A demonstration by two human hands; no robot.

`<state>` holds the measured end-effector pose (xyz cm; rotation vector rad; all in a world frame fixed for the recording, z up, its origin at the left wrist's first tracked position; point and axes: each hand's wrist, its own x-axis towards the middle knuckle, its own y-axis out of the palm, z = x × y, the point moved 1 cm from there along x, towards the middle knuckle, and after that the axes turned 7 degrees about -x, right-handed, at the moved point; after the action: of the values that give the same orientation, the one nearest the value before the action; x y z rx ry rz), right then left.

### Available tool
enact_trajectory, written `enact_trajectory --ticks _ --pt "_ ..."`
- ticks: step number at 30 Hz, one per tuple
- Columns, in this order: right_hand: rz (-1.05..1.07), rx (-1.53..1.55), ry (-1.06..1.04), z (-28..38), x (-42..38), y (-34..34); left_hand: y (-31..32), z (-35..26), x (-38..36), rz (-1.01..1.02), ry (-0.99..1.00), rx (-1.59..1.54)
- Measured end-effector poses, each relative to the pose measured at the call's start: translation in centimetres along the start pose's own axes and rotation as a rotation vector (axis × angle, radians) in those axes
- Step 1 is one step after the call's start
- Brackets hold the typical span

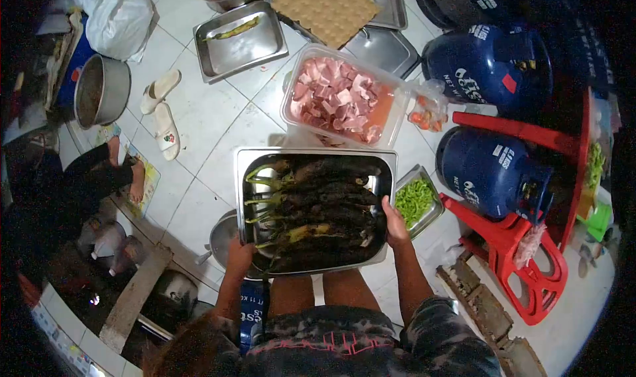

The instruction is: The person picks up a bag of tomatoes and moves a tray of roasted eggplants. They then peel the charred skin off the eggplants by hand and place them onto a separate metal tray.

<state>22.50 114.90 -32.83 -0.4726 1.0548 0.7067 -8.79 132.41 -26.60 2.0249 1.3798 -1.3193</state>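
A steel tray [318,153] is held level in front of my body. Dark, charred eggplants with green stems [318,208] lie side by side in it. My left hand [240,254] grips the tray's lower left side, its fingers partly hidden by the rim. At the right side, my right hand [395,226] is wrapped round the edge, thumb on top. Just beyond the tray stands a plastic container [397,122] with cut raw meat [341,99]. A small metal tray [434,215] of chopped green vegetables [414,203] sits to the right.
Blue gas cylinders [474,168] and a red plastic chair [517,244] stand at right. At upper left are a steel tray [232,56], slippers [165,129] and a metal pot [103,91]. Another person's bare feet [136,178] are at left. An egg tray [324,9] lies at the top.
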Motion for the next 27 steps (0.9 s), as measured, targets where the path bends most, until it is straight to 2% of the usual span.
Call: enact_trajectory --ticks 5,8,11,14,15,16,17,18,19,20,21,23,24,27 --pt "0.063 0.139 -0.115 -2.0 0.5 -3.5 2.6 -3.8 -2.5 0.056 0.157 0.151" --pt "-0.154 0.079 0.028 0.4 -1.6 -4.2 4.1 -4.8 -3.3 0.057 0.221 0.145" --pt "-0.077 0.167 -0.103 1.2 -2.7 -5.3 4.6 -0.6 -0.4 0.04 0.092 0.048" --pt "-0.072 0.156 -0.012 1.3 -3.7 -7.4 6.8 -5.4 -3.1 0.087 0.1 0.233" --pt "-0.175 0.149 0.028 1.7 -4.6 -7.4 7.2 -6.0 -3.3 0.087 0.041 0.257" --pt "-0.201 -0.057 0.036 0.2 -3.6 -8.9 7.7 -6.2 -3.3 0.109 -0.007 0.285" --pt "-0.105 -0.26 -0.015 -0.6 -3.3 -9.8 8.2 -7.4 -4.1 0.034 0.03 0.373" --pt "-0.141 -0.286 -0.003 1.0 -5.4 -9.4 8.8 -7.8 -4.5 -0.012 0.082 0.461" --pt "-0.176 -0.312 0.009 2.7 -7.5 -9.0 7.7 -4.7 -2.3 0.041 0.058 0.456" --pt "-0.212 -0.337 0.023 4.5 -9.6 -8.7 4.5 4.4 4.2 0.041 0.34 0.579" --pt "-0.211 -0.2 0.071 1.3 -8.1 -9.8 8.4 -4.9 -1.6 0.219 0.264 0.261" --pt "-0.248 0.109 -0.042 -0.5 -7.6 -9.7 9.6 -5.1 -1.4 0.163 0.25 0.288" --pt "-0.193 0.22 -0.119 0.0 -8.8 -9.9 9.4 -5.1 -1.3 0.093 0.237 0.295" --pt "-0.219 0.237 -0.174 0.8 -11.7 -9.4 9.5 -7.0 -2.6 0.281 0.149 0.239"
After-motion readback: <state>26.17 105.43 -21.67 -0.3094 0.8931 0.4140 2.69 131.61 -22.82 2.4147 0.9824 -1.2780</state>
